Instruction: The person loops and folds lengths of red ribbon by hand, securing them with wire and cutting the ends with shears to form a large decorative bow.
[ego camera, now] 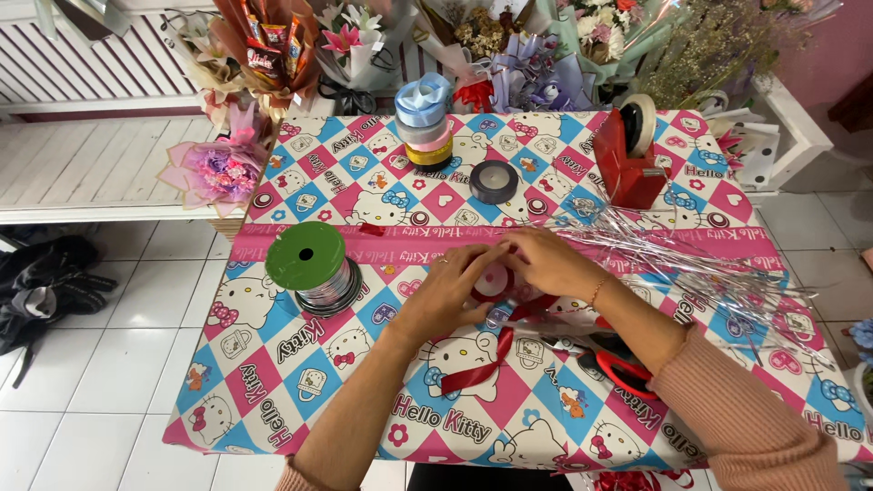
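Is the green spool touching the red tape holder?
Apart. The head view shows the green spool far left of the red tape holder, with patterned table cover between.

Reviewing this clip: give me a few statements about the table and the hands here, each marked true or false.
1. Both hands meet at a red ribbon near the table's middle. True.
2. The green-topped spool lies by the right hand. False: it lies beyond the left hand.
3. The red tape dispenser stands at the far right of the table. True.
4. The stacked ribbon rolls are topped by a yellow roll. False: light blue is on top.
5. Red-handled scissors lie beside the right forearm. True.
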